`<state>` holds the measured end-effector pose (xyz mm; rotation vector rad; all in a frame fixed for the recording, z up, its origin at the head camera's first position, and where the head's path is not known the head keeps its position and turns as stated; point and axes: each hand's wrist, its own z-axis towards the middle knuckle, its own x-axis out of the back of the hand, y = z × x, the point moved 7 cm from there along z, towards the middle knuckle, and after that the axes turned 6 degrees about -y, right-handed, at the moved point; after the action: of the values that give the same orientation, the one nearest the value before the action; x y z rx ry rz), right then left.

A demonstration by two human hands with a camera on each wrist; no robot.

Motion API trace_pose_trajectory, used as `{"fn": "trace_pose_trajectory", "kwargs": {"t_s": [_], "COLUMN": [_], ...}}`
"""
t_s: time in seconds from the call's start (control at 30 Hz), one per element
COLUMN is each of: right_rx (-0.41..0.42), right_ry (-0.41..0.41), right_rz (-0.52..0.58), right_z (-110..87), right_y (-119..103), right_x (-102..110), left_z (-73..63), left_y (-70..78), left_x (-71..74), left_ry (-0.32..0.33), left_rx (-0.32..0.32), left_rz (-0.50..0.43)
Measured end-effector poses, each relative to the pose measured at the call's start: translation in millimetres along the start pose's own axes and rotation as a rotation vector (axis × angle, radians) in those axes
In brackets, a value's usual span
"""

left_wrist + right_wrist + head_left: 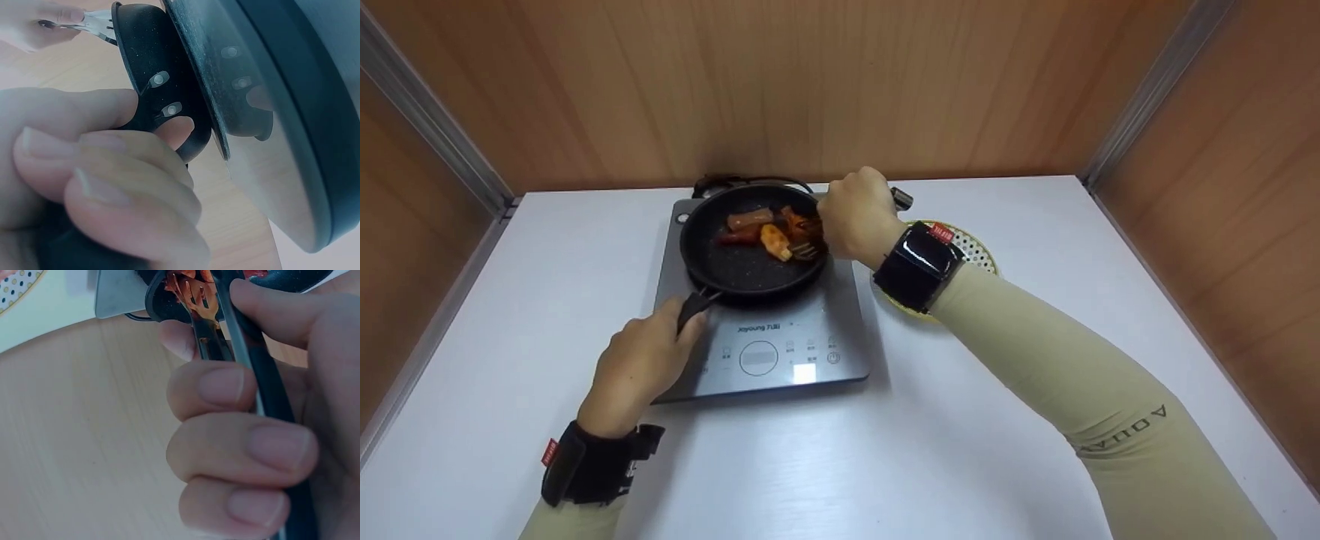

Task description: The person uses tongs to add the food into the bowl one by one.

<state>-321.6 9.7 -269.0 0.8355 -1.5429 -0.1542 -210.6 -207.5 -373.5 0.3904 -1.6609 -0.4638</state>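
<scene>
My left hand [641,361] grips the black handle [694,306] of a frying pan [750,276]. The pan sits on the upper part of a grey induction cooker [810,322]. Inside it lie a brownish-pink piece of food [750,220], a dark red piece [739,237] and an orange-yellow piece [775,241]. Over the pan's right rim, my right hand [859,214] holds tongs [239,332] with fork-like tines, its fingers curled round the dark arms. The tines are down among the food at the pan's right side, partly hidden by the hand.
Right of the cooker stands a dotted plate [979,251] with a yellow rim, partly covered by my right wrist. A black cord [769,179] runs behind the pan. Wooden panels [840,90] enclose the white table [997,450] at the back and both sides.
</scene>
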Motion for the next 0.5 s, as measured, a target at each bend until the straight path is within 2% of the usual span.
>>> {"fn": "trace_pose_trajectory", "kwargs": {"t_s": [0.13,0.27,0.4,0.5], "right_rx": [0.001,-0.007,-0.02,-0.038], "right_ry": [0.026,0.036,0.071,0.088], "right_rz": [0.062,0.184,0.362,0.505], "right_z": [-8.1,-18.6,-33.6,-47.1], "right_y": [14,40,69,87], "right_x": [-2,-12,-34,-59], "left_z": [0.2,-0.6,-1.7,-2.7], "left_y": [-1.9,-4.9,-9.1,-11.8], "left_x": [-0.1,1.7,3.2,3.5], "left_ry": [-0.012,-0.018,-0.028,-0.035], "left_rx": [0.007,0.017,0.028,0.031], "left_rz": [0.004,0.019,0.018,0.014]}}
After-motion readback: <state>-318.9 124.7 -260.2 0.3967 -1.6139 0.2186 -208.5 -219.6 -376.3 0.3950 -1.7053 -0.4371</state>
